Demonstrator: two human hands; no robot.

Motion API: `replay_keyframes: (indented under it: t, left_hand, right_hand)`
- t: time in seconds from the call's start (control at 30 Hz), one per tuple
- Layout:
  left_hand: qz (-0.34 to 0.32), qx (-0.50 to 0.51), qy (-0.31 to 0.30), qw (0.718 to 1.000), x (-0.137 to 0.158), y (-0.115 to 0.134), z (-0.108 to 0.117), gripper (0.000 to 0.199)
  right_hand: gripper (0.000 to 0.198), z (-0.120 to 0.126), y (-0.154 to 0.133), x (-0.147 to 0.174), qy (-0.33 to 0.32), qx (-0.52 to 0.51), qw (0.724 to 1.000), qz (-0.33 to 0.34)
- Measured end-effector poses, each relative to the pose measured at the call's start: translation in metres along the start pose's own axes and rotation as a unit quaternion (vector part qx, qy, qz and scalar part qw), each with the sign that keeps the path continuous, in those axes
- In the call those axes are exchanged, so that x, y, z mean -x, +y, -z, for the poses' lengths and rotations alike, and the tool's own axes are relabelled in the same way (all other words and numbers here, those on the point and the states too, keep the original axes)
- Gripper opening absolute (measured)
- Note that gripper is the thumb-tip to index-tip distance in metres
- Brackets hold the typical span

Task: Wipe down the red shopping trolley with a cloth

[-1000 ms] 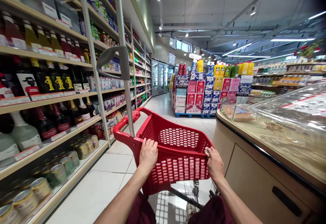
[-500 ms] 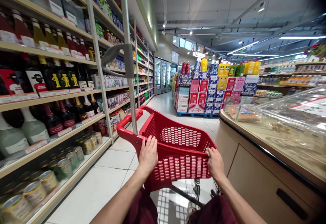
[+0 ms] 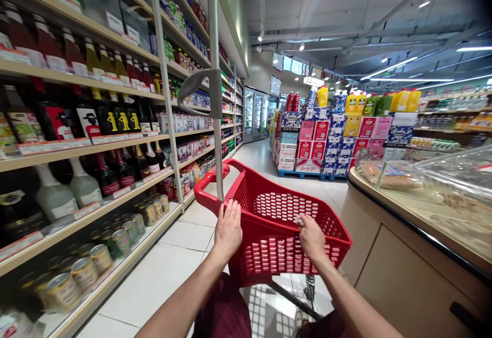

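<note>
A red plastic shopping cart (image 3: 261,246) with a grey upright pole stands right in front of me, turned so its long side faces my body. My left hand (image 3: 229,225) lies on the near side at the handle end, its fingers stretched out flat and close together over the rim. At the middle of the near rim is my right hand (image 3: 312,236), closed, with curled fingers. Something small and whitish shows at its fingertips, too small to name. Whether these fingers also grip the rim I cannot tell. No goods are visible in the cart.
Shelves (image 3: 96,143) of bottles and cans line the left. On the right stands a counter (image 3: 369,235) with clear-covered food. Stacked drink cartons (image 3: 307,146) topped with bottles fill the middle distance, with glass-door fridges (image 3: 253,112) beyond. White floor tiles (image 3: 165,261) lie between.
My right hand has moved left along the near rim, from the far corner to the middle. My left hand keeps its place on the cart. The view has turned slightly left.
</note>
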State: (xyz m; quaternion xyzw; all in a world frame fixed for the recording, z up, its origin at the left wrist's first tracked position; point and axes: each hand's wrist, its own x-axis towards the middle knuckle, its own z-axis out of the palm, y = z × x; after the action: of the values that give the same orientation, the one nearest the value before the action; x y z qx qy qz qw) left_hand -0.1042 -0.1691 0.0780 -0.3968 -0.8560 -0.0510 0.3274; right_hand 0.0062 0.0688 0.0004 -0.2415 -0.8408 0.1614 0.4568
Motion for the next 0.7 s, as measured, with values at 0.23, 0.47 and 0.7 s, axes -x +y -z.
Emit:
replay_keyframes:
  t: [0.23, 0.47, 0.7]
  left_hand:
    - [-0.012, 0.0, 0.07, 0.997, 0.01, -0.025, 0.006, 0.053]
    - [-0.009, -0.015, 0.047, 0.999, 0.018, -0.039, 0.004, 0.055]
    - [-0.025, -0.004, 0.075, 0.997, 0.016, -0.043, 0.001, 0.049]
  right_hand:
    - [0.052, -0.058, -0.142, 0.004, -0.052, -0.063, 0.984, 0.161]
    - [0.062, -0.025, -0.063, 0.025, -0.057, -0.056, 0.981, 0.178]
    - [0.049, -0.058, -0.185, -0.01, -0.067, -0.167, 0.975, 0.134]
